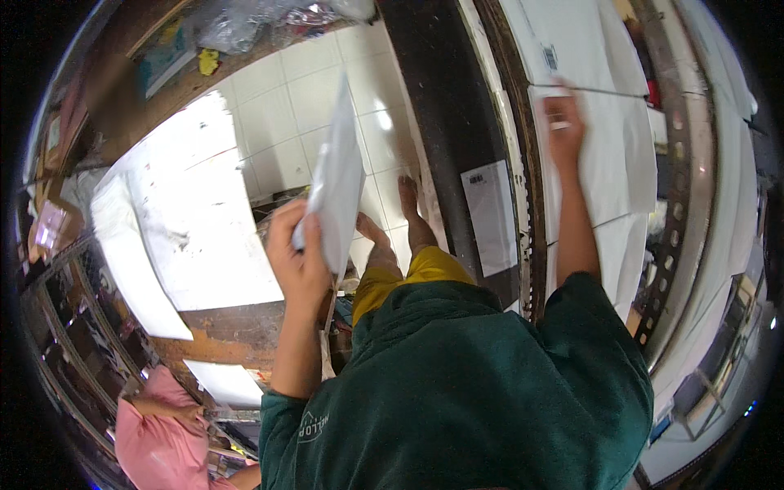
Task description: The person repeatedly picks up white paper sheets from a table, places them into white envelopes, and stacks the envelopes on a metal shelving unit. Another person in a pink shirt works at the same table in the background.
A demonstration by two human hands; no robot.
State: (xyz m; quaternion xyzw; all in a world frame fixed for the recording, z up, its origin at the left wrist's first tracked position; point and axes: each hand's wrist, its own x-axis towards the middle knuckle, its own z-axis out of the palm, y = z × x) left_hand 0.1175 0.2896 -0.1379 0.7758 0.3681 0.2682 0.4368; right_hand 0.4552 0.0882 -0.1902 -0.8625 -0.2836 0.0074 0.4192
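- The left hand (298, 249) is closed around the lower end of a flat white packet (339, 175), held up above the tiled floor (286, 106).
- The packet's long axis runs up and away from that hand.
- The right hand (563, 122) lies flat, fingers spread, on the white sheets (621, 155) stacked on the shelf, well apart from the packet.
- The left hand is nearer the packet.

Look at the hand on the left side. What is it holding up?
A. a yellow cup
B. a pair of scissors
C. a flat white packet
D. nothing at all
C: the left hand is closed round the lower end of a flat white packet, raised above the white tiled floor, while the right hand rests on the white sheets on the bench.
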